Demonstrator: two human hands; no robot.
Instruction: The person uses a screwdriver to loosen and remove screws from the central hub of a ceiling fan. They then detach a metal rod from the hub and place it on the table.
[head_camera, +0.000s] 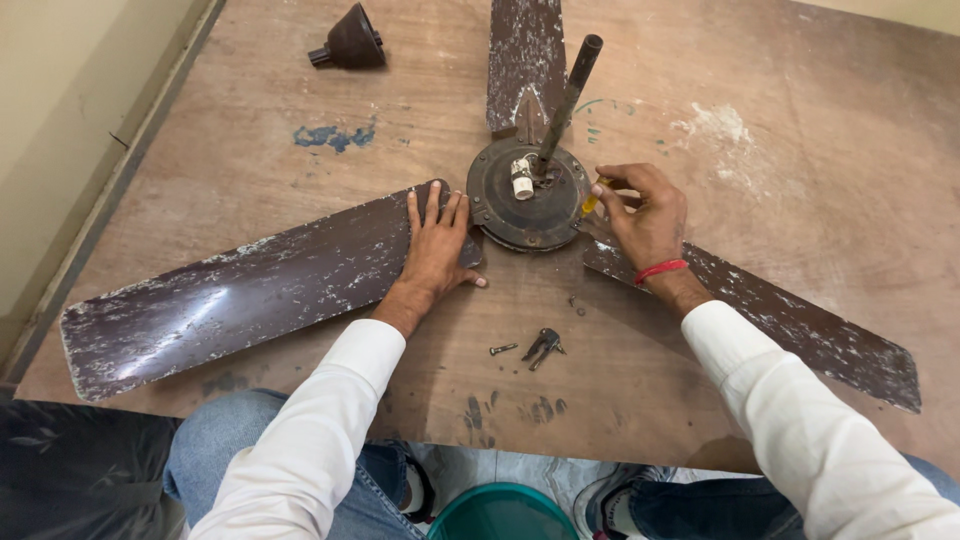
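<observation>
A worn brown ceiling fan (528, 190) lies on a plywood worktop (800, 200). The left hand (436, 245) presses flat, fingers spread, on the left blade (250, 290); the right hand (645, 215) pinches a yellow-handled screwdriver (592, 198) at the hub's right edge. Loose screws (530, 347) lie near.

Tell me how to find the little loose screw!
Start at the round fan motor in the middle of the wooden board. Come straight toward the person's knees: the screw lies alone, left of a dark metal clip, thinner and paler.
</observation>
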